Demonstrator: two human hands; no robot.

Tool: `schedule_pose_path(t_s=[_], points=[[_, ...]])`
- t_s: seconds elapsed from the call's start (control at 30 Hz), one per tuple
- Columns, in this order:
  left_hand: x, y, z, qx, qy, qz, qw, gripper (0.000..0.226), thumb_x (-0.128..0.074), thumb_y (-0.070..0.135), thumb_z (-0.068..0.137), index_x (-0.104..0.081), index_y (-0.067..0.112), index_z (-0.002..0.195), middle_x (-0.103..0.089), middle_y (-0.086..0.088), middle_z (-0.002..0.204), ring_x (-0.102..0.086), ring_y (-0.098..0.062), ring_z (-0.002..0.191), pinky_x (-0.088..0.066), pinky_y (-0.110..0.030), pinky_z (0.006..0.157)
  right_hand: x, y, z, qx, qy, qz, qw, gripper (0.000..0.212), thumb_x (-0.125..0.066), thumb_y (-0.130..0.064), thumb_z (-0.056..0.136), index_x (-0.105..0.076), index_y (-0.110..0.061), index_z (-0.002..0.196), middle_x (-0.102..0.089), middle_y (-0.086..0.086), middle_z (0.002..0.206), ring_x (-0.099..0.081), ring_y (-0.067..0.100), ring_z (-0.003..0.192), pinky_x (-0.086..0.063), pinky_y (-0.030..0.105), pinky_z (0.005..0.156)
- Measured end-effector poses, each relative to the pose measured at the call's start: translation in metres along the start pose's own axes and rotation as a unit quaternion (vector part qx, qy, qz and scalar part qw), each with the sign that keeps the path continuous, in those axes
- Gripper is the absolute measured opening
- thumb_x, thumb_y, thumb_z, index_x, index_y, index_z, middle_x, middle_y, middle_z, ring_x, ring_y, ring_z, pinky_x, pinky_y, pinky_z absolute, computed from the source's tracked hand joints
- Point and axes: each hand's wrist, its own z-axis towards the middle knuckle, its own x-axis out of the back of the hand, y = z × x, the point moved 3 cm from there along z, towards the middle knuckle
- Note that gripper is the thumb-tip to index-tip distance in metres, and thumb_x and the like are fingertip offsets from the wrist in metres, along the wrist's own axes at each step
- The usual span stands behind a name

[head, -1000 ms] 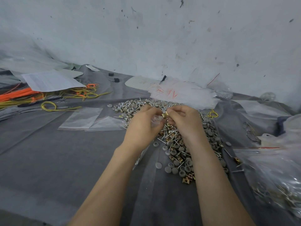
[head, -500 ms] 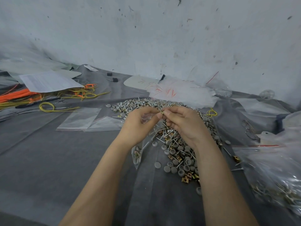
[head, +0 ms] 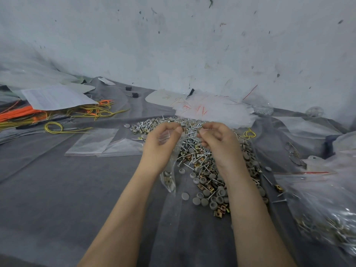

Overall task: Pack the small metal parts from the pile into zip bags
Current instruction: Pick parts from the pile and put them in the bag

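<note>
The clear zip bag (head: pixel 170 176) hangs just left of the pile (head: pixel 210 176) of small metal parts. It has a few parts at its bottom, and the left hand (head: pixel 163 143) grips its top with curled fingers. The right hand (head: pixel 219 141) is close by, over the far part of the pile, with its fingers curled, but I cannot tell if it holds anything. Under it all lies a grey cloth (head: pixel 77 189), with flat clear bags (head: pixel 92 141) to the left, yellow wires (head: pixel 55 128) farther left, and a big bag of parts (head: pixel 327 209) on the right.
</note>
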Motion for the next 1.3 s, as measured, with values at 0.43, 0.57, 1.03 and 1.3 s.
schedule_pose_path(t_s=[0.43,0.57,1.03,1.3], points=[[-0.013,0.004,-0.008,-0.129,-0.02,0.128,0.983,0.012,-0.071,0.014,0.083,-0.064,0.024,0.081,-0.045,0.004,0.126,-0.04,0.006,0.116,-0.025,-0.004,0.097,-0.006,-0.036,0.009,0.026,-0.038,-0.035,0.998,0.013,-0.069,-0.015,0.083,-0.062,-0.025,0.081,-0.066,-0.009,0.067,-0.056,-0.008,0.056,-0.04,0.005,0.056],[-0.013,0.004,-0.011,-0.14,-0.02,0.141,0.98,0.004,-0.072,0.013,0.083,-0.068,0.014,0.085,-0.042,0.003,0.128,-0.044,-0.013,0.116,-0.035,-0.023,0.102,-0.008,-0.036,0.009,0.006,-0.071,-0.084,0.994,0.016,-0.069,-0.01,0.082,-0.065,-0.024,0.076,-0.067,-0.009,0.067,-0.058,-0.009,0.056,-0.04,0.003,0.056],[-0.01,0.004,-0.012,-0.152,-0.007,0.141,0.978,0.009,-0.071,0.015,0.084,-0.065,0.022,0.083,-0.04,0.005,0.128,-0.041,-0.014,0.118,-0.036,-0.034,0.102,0.003,-0.039,0.0,-0.015,-0.112,-0.16,0.981,0.021,-0.06,-0.04,0.089,-0.072,-0.033,0.073,-0.068,-0.02,0.072,-0.054,-0.013,0.066,-0.039,0.021,0.069],[-0.012,0.0,-0.014,-0.163,-0.004,0.156,0.974,0.007,-0.071,0.011,0.083,-0.069,0.011,0.09,-0.041,0.003,0.128,-0.043,-0.015,0.116,-0.037,-0.029,0.101,0.002,-0.025,-0.001,-0.086,-0.2,-0.118,0.969,0.015,-0.066,-0.025,0.088,-0.074,-0.023,0.075,-0.07,-0.009,0.066,-0.056,-0.003,0.055,-0.044,0.023,0.063]])
